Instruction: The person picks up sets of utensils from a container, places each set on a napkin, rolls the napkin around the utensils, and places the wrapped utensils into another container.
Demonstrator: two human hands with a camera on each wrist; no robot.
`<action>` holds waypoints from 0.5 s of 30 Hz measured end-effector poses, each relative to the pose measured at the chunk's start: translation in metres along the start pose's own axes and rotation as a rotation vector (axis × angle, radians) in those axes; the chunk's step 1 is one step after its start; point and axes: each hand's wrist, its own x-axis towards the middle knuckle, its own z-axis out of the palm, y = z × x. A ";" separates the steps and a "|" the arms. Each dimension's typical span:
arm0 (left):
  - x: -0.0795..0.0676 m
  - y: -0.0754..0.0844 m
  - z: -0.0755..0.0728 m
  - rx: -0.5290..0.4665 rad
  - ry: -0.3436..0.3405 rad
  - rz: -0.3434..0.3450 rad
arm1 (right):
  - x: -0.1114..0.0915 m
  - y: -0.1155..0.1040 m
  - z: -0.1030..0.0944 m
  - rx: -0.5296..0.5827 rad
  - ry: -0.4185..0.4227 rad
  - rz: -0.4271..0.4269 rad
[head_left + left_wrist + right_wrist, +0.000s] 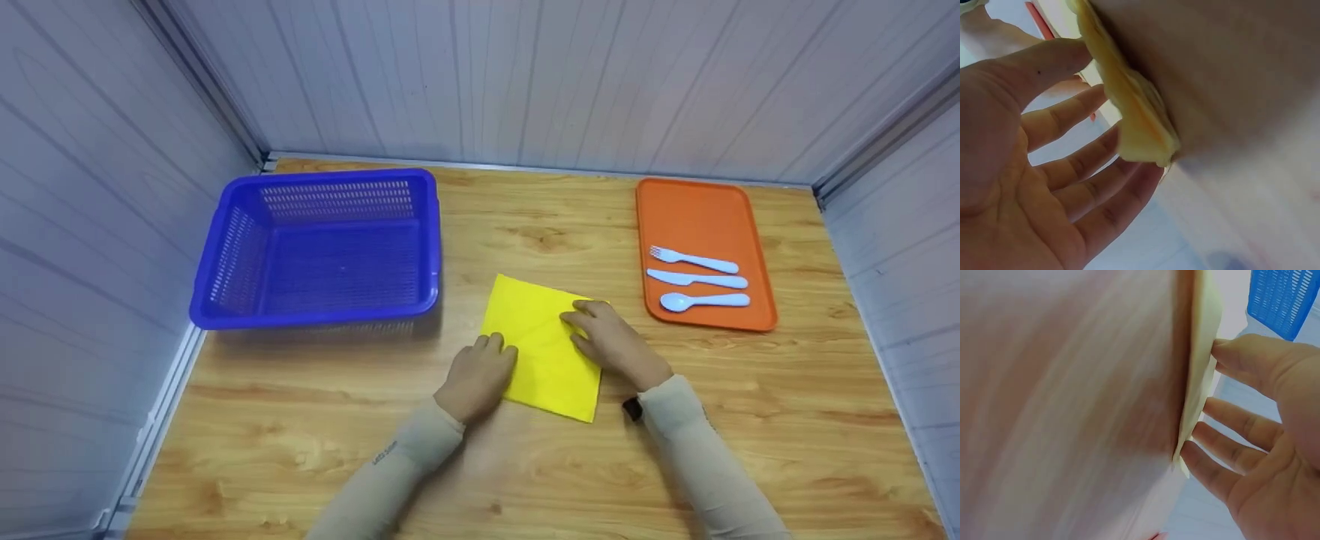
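Observation:
A yellow folded cloth (546,352) lies flat on the wooden table in the head view, slightly turned. Its layered edge (1140,121) shows in the left wrist view. My left hand (480,375) rests on the cloth's left side, fingertips touching its top. On the upper right part of the cloth, my right hand (611,341) presses with spread fingers. The right wrist view shows these fingers (1241,424) fairly straight along the cloth's thin edge (1199,377). Neither hand visibly grips the cloth.
A blue plastic basket (315,321) with slotted walls stands at the back left. An orange tray (694,214) at the back right bears a white fork (697,260), knife (697,280) and spoon (705,301). Pale panel walls (480,82) close off the back and both sides.

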 end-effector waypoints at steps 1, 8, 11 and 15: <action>0.003 -0.002 -0.001 -0.006 -0.008 -0.004 | 0.001 0.001 -0.001 -0.006 -0.005 0.015; 0.036 -0.019 -0.007 -0.055 -0.078 -0.120 | 0.012 0.005 -0.005 -0.027 0.009 0.140; 0.048 -0.024 -0.008 -0.086 -0.113 -0.144 | 0.016 0.006 -0.006 -0.038 0.010 0.184; 0.061 -0.031 -0.010 -0.123 -0.138 -0.147 | 0.018 0.007 -0.006 -0.053 0.009 0.231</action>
